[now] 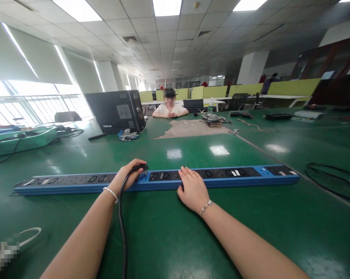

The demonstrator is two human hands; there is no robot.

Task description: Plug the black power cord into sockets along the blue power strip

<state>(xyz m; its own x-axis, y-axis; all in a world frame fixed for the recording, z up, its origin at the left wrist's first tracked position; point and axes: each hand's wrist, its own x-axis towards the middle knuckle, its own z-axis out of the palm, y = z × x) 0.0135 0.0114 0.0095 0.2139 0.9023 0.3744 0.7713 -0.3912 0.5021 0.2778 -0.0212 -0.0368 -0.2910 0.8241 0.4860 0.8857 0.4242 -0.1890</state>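
Lengthwise across the green table (163, 240), a blue power strip (160, 186) lies directly under both hands, its socketed face up. Just above its sockets, the left hand (127, 175) pinches a black plug (141, 167) between thumb and fingers; whether the plug touches the strip, I cannot tell. From that grip a thick black cable (122, 224) runs down past the wrist toward the wearer. To the right of the grip, the right hand (194, 188) rests flat on the strip, fingers extended, thumb at the near edge. Beyond the grip stand a black computer case (116, 112) and, beside it, gloves (128, 135); farther off sits a co-worker (169, 109). Left of the grip is a green basket (32, 141).
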